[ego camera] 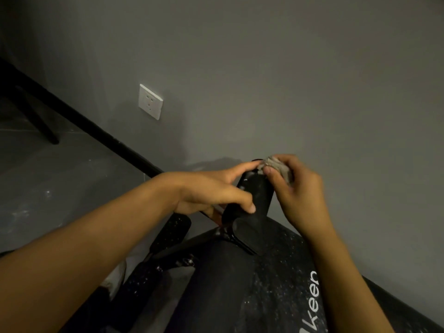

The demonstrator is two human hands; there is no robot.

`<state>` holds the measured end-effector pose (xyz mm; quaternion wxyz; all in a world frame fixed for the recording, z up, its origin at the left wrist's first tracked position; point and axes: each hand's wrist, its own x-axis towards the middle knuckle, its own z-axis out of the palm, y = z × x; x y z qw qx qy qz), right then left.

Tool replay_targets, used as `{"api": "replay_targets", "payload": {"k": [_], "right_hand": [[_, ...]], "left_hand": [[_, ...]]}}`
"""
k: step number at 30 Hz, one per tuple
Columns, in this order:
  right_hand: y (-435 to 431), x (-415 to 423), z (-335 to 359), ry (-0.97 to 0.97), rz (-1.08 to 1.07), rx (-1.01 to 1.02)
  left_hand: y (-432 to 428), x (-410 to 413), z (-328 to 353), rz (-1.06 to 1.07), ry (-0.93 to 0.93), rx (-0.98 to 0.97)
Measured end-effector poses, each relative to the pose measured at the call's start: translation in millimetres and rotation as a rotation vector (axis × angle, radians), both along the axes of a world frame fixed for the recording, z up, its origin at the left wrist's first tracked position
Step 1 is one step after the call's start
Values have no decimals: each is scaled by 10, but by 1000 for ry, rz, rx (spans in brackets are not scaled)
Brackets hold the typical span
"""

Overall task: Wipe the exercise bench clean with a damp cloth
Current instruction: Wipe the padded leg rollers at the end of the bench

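Head view: right hand (298,188) pinches cloth (280,167) against roller (255,197)

Bench (276,284): black padding, fine pale speckle all over; white lettering (314,292) reading "keen".
Upper foam roller (254,195): matte black, a few pale scuffs.
Lower foam roller (171,233): black, white-flecked.
Cloth (278,168): dull grey-beige, plain.
Wall (264,68): flat mid-grey, unpatterned.
Socket plate (150,101): white.
Skirting (84,121): black.
Floor (60,183): grey, with pale smudges.
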<state>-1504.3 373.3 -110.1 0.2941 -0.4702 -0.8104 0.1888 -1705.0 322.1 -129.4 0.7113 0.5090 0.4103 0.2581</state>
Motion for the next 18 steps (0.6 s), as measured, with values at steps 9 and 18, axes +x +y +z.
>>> {"api": "replay_targets", "payload": {"k": [9, 18], "right_hand": [[-689, 201, 91, 102, 242, -302], [58, -174, -15, -20, -58, 60]], "left_hand": [[39, -76, -55, -83, -124, -28], [44, 29, -94, 43, -114, -40]]}}
